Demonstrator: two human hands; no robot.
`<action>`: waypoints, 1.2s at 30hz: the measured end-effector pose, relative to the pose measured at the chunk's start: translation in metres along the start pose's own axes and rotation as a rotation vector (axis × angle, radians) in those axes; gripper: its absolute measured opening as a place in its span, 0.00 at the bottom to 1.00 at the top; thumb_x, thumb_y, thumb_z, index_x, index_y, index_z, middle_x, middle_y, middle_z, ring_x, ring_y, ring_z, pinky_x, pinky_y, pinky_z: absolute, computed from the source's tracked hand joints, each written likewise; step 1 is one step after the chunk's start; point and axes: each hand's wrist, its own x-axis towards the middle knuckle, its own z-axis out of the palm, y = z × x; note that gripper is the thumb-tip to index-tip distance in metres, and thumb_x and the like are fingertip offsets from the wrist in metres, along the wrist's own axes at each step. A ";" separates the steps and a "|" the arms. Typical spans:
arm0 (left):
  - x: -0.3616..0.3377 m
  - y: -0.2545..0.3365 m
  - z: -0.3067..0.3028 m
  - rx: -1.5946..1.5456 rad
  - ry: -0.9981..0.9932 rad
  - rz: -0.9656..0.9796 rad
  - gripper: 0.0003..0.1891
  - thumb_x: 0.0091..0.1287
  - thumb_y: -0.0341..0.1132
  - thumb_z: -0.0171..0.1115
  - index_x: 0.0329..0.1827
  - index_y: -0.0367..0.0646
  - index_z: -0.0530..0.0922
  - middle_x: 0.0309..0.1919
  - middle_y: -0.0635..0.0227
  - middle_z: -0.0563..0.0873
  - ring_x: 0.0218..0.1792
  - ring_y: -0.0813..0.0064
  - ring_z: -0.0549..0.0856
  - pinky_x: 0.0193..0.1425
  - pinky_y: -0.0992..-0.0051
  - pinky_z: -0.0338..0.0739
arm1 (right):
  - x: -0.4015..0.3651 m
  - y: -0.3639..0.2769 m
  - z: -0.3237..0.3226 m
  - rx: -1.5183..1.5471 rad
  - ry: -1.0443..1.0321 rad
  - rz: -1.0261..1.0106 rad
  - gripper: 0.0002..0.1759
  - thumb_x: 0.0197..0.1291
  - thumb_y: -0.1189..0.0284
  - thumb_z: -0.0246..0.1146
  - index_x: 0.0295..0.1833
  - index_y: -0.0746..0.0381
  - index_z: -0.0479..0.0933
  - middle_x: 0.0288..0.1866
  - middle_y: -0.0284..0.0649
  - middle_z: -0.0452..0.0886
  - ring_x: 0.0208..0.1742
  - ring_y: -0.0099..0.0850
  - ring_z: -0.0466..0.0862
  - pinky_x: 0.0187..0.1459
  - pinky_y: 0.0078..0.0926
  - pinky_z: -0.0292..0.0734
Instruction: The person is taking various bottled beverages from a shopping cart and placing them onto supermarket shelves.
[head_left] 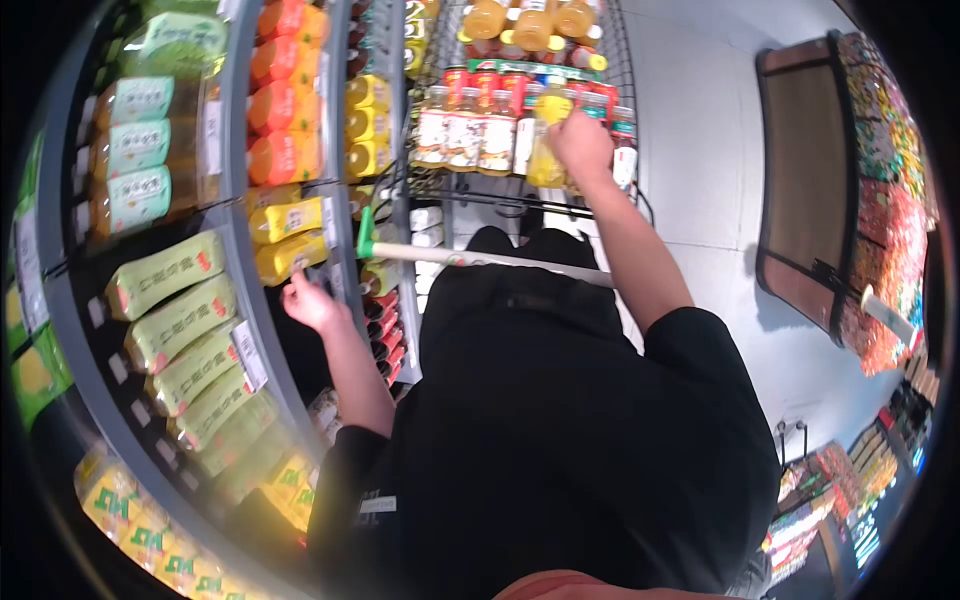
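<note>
My right hand (582, 148) is closed around the upper part of a yellow drink bottle (549, 150), which stands upright at the near side of a wire shopping cart (628, 50). Other bottles with white and red labels (496, 135) are lined up beside it. On the left, my left hand (314, 302) reaches to the shelf, its fingers curled at the near end of a yellow-labelled bottle (290, 256). Part of that grip is hidden. A second yellow bottle (288, 219) lies just behind it.
The cart's pale handle (450, 256) with a green end crosses before my waist. Shelves on the left hold orange-labelled bottles (285, 105) and green-labelled bottles (180, 315). To the right, a brown-sided display bin (808, 170) of colourful packets stands on the grey floor (700, 130).
</note>
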 end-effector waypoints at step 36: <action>-0.008 0.009 0.011 0.181 -0.136 0.325 0.28 0.65 0.25 0.77 0.68 0.28 0.76 0.59 0.55 0.88 0.54 0.68 0.87 0.62 0.66 0.82 | -0.039 0.019 0.008 0.255 0.060 -0.560 0.20 0.65 0.64 0.67 0.57 0.63 0.80 0.55 0.53 0.80 0.55 0.54 0.84 0.57 0.48 0.81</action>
